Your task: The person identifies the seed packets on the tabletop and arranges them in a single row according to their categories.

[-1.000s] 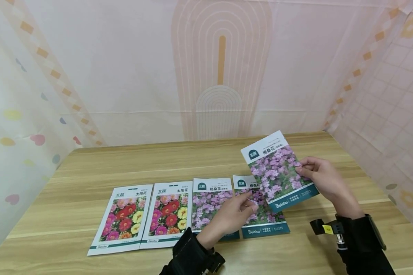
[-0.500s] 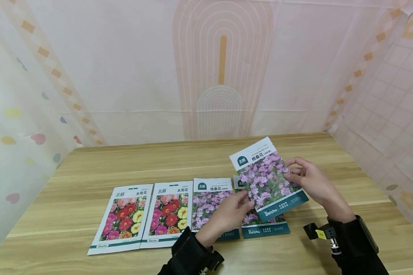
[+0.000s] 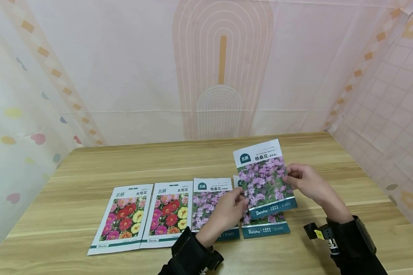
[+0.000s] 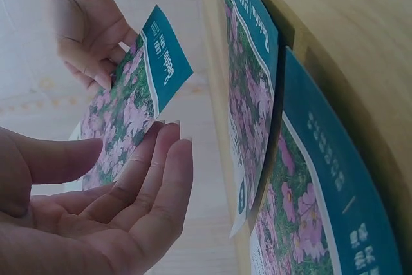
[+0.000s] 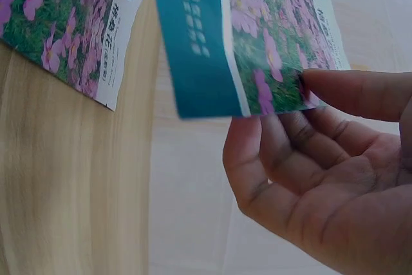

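My right hand [image 3: 309,185] pinches the right edge of a raised seed packet [image 3: 265,179], with a pink-purple flower photo, white top and teal bottom band. At its lower left edge is my left hand [image 3: 227,208]; in the left wrist view its thumb [image 4: 71,159] lies over the packet's front, with the fingers [image 4: 154,185] behind. Below the raised packet, a similar pink seed packet [image 3: 266,231] lies partly hidden on the table. Another pink seed packet [image 3: 201,208] lies to its left, partly covered by my left hand in the head view.
Further left, two seed packets with red and yellow flowers, one at the end [image 3: 124,219] and one beside it [image 3: 170,214], lie flat in the same row. The wooden table [image 3: 124,164] ends at the back against a patterned cloth [image 3: 141,76].
The raised packet has moved left and a little down with my right hand and turned more upright. My left hand has come to its left edge.
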Demonstrator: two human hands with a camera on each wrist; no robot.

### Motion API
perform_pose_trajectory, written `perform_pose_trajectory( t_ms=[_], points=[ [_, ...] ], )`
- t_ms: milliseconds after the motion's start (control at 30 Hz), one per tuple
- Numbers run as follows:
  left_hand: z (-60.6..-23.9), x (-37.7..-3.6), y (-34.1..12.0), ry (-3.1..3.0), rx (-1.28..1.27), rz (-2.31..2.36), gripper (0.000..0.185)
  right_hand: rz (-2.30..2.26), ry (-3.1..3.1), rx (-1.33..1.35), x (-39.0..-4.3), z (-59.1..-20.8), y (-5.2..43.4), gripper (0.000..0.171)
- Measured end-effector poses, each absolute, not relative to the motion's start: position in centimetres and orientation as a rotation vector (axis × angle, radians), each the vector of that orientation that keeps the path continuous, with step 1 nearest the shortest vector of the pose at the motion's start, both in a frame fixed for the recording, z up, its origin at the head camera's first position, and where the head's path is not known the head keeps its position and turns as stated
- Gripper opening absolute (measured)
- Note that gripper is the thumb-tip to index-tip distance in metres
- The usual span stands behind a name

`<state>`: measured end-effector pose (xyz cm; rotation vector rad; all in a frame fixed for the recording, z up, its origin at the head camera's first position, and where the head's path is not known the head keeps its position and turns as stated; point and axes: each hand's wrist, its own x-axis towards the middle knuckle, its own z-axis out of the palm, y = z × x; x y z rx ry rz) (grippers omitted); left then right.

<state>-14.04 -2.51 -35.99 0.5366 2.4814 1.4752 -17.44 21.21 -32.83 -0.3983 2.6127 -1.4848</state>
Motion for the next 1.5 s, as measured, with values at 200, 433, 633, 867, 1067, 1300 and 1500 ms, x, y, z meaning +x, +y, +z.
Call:
perform_pose_trajectory(
  t_ms=[200, 433, 633, 867, 1067, 1300, 1500],
  points=[
    [-36.1, -14.1, -2.4, 2.518, 0.583, 1.444, 0.018, -1.314, 2.773, -0.41, -17.3, -32.8, 20.9, 0.014],
    [-36.2, -14.2, -2.4, 2.534, 0.603, 1.427, 0.018, -1.243, 2.801, -0.4, -17.3, -32.9, 20.8, 0.008],
    [-36.3, -14.3, -2.2, 2.525, 0.604, 1.449, 0.009, -1.296, 2.742, -0.338, -17.3, -33.2, 20.7, 0.011],
    [-36.2, -14.2, -2.2, 2.537, 0.591, 1.417, 0.022, -1.416, 2.667, -0.349, -17.5, -33.4, 20.9, 0.01],
    [-36.2, -14.0, -2.2, 2.489, 0.535, 1.415, 0.05, -1.484, 2.596, -0.317, -17.8, -33.4, 21.7, 0.013],
    [-36.3, -14.1, -2.3, 2.472, 0.567, 1.366, 0.045, -1.438, 2.629, -0.235, -18.2, -33.5, 23.2, 0.012],
    [-36.2, -13.6, -2.3, 2.436, 0.682, 1.254, 0.04, -1.402, 2.639, -0.187, -18.6, -33.8, 24.8, 0.011]
  ],
)
